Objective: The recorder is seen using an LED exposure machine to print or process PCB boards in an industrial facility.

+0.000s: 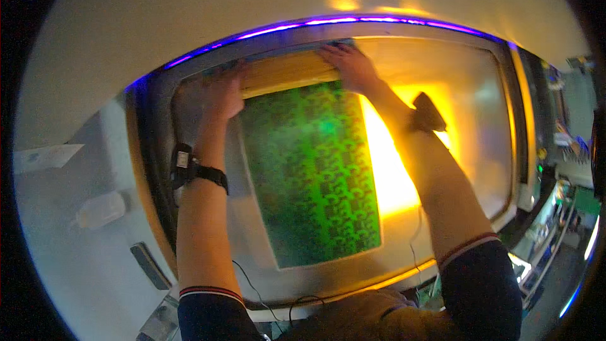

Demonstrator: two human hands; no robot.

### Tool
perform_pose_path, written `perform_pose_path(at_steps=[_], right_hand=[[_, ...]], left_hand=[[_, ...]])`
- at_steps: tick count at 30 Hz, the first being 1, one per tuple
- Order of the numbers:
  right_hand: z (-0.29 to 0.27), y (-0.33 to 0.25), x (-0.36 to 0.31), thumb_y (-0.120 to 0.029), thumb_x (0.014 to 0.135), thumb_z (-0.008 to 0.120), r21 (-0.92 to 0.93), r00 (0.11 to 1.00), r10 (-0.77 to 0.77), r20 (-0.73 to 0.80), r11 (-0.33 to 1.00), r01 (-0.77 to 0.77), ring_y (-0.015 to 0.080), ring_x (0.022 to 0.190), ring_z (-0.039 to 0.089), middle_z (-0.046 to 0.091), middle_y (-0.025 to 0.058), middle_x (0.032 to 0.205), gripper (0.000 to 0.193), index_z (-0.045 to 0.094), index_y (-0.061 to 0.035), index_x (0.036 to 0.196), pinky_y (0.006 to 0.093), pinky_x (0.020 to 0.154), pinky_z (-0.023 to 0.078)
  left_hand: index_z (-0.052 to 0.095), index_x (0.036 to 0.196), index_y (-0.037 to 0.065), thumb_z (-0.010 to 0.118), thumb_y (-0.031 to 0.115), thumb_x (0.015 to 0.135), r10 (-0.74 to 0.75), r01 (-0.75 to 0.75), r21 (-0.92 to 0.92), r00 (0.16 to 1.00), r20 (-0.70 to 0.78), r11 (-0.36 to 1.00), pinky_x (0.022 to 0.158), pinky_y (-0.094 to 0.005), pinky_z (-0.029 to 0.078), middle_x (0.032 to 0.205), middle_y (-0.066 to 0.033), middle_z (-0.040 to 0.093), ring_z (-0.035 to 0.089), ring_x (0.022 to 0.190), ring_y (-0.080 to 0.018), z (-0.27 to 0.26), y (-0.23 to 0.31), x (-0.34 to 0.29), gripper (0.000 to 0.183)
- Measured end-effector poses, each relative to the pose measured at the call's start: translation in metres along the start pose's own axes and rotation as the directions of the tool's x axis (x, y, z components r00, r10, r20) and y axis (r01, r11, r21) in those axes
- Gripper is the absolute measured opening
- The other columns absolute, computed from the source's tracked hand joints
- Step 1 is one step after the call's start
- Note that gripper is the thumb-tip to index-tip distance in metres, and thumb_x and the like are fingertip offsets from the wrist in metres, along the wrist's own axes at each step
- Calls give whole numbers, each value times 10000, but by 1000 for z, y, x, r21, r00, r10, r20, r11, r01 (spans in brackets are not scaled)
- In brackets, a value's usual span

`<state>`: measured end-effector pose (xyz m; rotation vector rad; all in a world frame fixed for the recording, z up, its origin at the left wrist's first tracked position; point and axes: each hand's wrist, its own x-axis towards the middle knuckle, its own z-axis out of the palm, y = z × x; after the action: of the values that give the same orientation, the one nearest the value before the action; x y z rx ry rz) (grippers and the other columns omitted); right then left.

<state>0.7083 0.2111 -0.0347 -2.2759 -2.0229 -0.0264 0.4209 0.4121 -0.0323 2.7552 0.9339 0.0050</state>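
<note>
Nearest, at the lower edge, the wearer's dark sleeves (480, 284) are cut off by the frame, and a thin dark cable (243, 271) curves between the forearms; on the left, a dark oblong block (149, 266) lies on a pale worktop (57, 233); just beyond it is a whitish bottle-like container (101, 209), blurred, its contents impossible to make out.

In the middle, a green patterned sheet (309, 177) lies on a broad surface with a raised dark rim (511, 139), between the two forearms; its pattern is smeared, and its far corners are partly hidden by the hands; to its right, a yellow-white glow (391, 177) washes out detail, partly behind the right forearm; a dark strap (211, 175) with a small device circles the left wrist, and a dark wrist piece (429, 113) sits on the right.

Farther up, the left hand (225, 95) is at the sheet's far left corner, too blurred to tell whether its fingers are apart or gripping; the right hand (350, 66) reaches over the far end of a yellowish strip (284, 69) above the sheet, fingers extended leftward, its thumb unclear, so I cannot tell whether it clamps anything.

Farthest, a violet light strip (331, 20) arcs beneath a pale panel (189, 38), cut off above.
</note>
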Motion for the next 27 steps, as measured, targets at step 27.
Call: perform_pose_path(at_steps=[27], right_hand=[[-156,-205,-516,-45,732,631,322,894,-70,443,943,-85,308,1173,594,564,64,1383,660,529,-190,1368,442,989,477]], left_hand=[[382,1483,219,626,153,872,-36,122,-80,735,677,989,1083,-592,353,1508,-44,436,445,1345,-341,-4,261,-513,661]])
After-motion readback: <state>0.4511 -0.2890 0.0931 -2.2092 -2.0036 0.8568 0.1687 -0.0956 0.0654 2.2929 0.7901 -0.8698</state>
